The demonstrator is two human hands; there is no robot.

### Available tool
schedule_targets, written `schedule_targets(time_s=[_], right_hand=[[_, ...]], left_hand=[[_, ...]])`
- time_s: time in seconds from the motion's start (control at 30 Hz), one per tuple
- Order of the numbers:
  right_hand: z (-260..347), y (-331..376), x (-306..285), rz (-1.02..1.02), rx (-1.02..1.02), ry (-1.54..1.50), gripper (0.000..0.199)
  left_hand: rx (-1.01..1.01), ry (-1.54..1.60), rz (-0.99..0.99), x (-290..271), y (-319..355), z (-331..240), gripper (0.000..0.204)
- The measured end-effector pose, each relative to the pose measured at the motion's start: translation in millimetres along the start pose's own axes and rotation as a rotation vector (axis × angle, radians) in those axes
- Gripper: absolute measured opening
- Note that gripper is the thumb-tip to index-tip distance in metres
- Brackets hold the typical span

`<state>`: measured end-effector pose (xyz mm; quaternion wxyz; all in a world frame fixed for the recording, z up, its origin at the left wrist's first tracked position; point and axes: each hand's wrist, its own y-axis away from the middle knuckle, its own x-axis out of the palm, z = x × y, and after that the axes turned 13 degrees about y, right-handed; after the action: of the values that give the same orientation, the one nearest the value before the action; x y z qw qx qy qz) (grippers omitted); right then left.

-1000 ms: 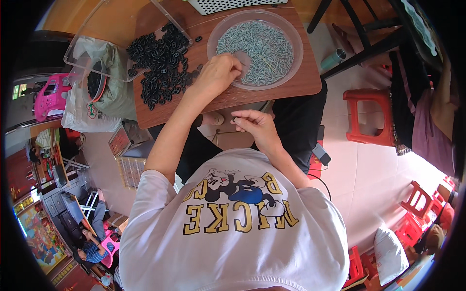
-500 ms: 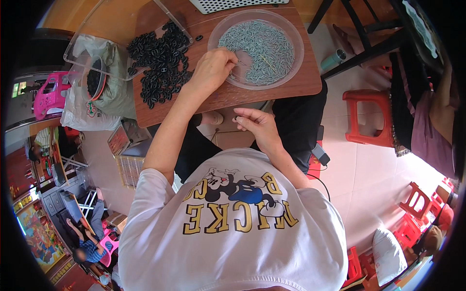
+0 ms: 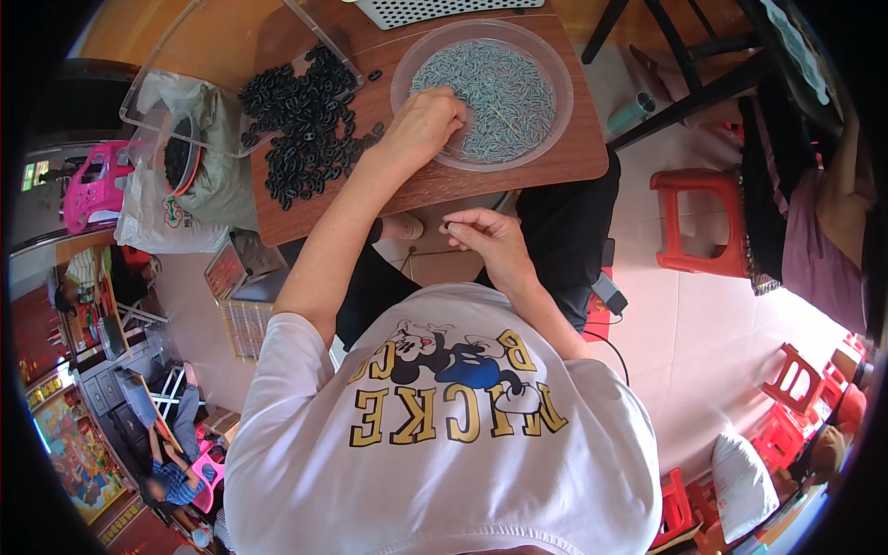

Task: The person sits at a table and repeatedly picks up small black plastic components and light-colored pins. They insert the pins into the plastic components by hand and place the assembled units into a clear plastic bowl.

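Observation:
My left hand reaches into a round transparent plastic tub, its fingers curled down at the left side of many small grey-blue screws. What those fingertips pinch, if anything, is hidden. Over my lap, in front of the table edge, my right hand pinches a small black plastic piece between thumb and fingers. Left of the tub lies a heap of black oval plastic pieces with holes, loose on the brown wooden table.
A tipped transparent box stands behind the black heap, and a white perforated basket is at the table's far edge. Plastic bags sit at the left. A red stool and a person in purple are on the right.
My left hand has moved slightly right and deeper into the screws, its fingers more curled. My right hand stays nearly in place with the black piece.

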<state>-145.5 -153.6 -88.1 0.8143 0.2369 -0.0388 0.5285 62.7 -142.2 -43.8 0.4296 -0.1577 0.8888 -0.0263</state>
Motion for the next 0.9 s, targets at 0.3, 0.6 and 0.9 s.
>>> schedule_targets(time_s=[0.3, 0.6, 0.9], right_hand=[[18.7, -4.8, -7.1, -0.062, -0.109, -0.246, 0.015], [35.9, -7.5, 7.8, -0.030, -0.068, -0.319, 0.013], [44.9, -4.6, 0.2, -0.117, -0.132, -0.335, 0.012]], left_hand=[[-0.188, 0.286, -0.188, -15.1, 17.5, -18.4, 0.011], [0.077, -0.006, -0.051, -9.5, 8.9, 2.5, 0.011], [0.065, 0.052, 0.005, -5.3, 5.7, 5.0, 0.009]])
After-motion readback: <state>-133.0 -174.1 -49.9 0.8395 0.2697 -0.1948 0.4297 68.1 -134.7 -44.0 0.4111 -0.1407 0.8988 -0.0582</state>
